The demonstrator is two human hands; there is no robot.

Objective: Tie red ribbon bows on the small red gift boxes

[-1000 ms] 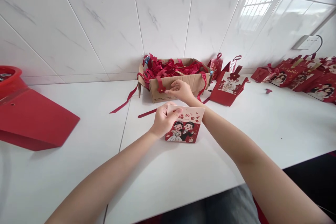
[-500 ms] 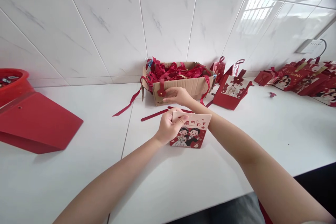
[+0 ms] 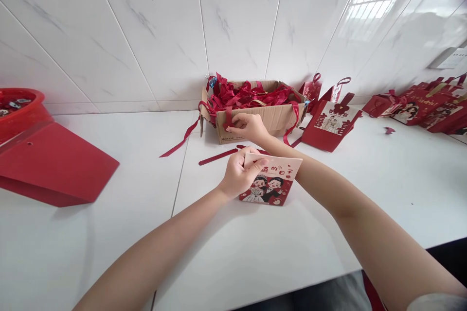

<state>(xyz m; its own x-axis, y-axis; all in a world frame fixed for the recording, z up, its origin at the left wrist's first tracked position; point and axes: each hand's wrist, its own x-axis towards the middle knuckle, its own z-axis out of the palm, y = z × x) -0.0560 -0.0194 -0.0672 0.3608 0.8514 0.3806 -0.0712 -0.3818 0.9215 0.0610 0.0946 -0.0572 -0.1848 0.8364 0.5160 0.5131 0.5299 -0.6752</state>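
Note:
My left hand [image 3: 241, 172] is closed round the upper left edge of a red and pink gift box [image 3: 268, 187], folded rather flat, with a cartoon couple on its front. The box is held a little tilted over the white counter. Farther back, my right hand [image 3: 250, 127] has its thumb and fingers closed on the lower end of a red strap [image 3: 228, 115]. That strap hangs over the front of a cardboard box [image 3: 264, 124] filled with red ribbons [image 3: 251, 95]. Red strips [image 3: 218, 156] lie on the counter just behind my left hand.
On the left are a red folded box [image 3: 62, 165] and a red plastic basin [image 3: 25, 107]. A finished-looking red gift box [image 3: 330, 124] stands right of the cardboard box. More red gift boxes [image 3: 423, 107] line the tiled wall at the far right, near a small red piece [image 3: 389, 130].
My right hand has closed its fingers on the lower end of the hanging strap, covering its flower-shaped tip. My left hand still holds the gift box. The view has shifted slightly.

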